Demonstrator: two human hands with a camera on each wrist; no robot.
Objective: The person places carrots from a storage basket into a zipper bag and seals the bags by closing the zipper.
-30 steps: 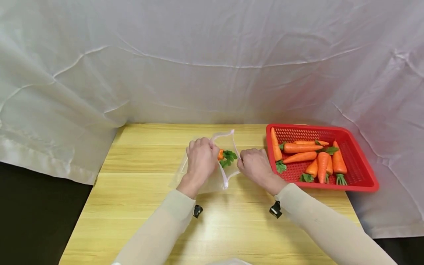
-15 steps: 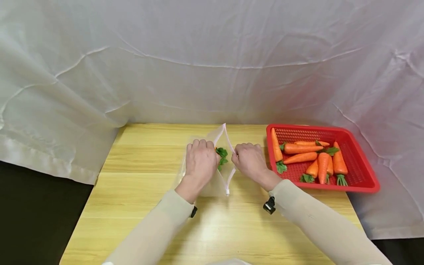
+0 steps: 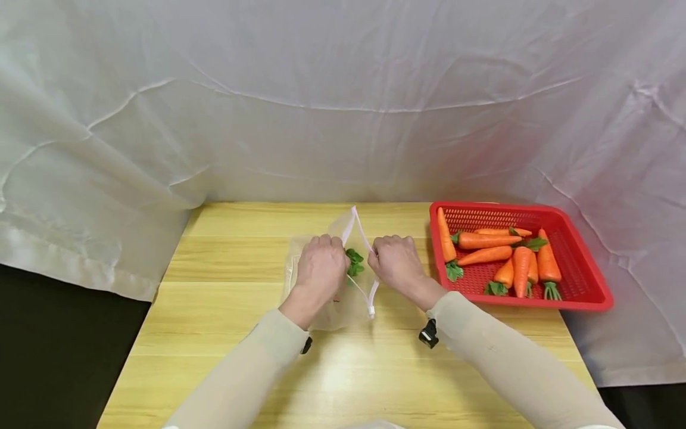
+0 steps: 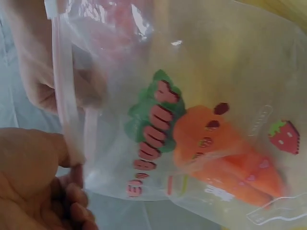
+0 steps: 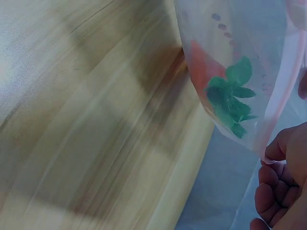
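Note:
Between my hands a clear zip bag (image 3: 334, 319) gapes at its white-edged mouth. My left hand (image 3: 323, 265) pinches one side of the mouth; my right hand (image 3: 398, 261) pinches the opposite side. Inside lies an orange carrot (image 4: 225, 158), seen through the printed plastic in the left wrist view. Its green leaves (image 5: 232, 100) point toward the mouth. A small white slider (image 3: 371, 311) sits at the near end of the zip. From the head, my left hand hides most of the carrot.
At the right of the wooden table (image 3: 214, 333) stands a red perforated basket (image 3: 586, 262) holding several carrots (image 3: 485, 254). A pale cloth curtain (image 3: 321, 119) hangs behind the table and along its sides.
Both hands have shifted slightly left, the right one more, keeping hold of the bag. The bag's mouth has moved left with them. The carrot's orange top no longer shows from the head.

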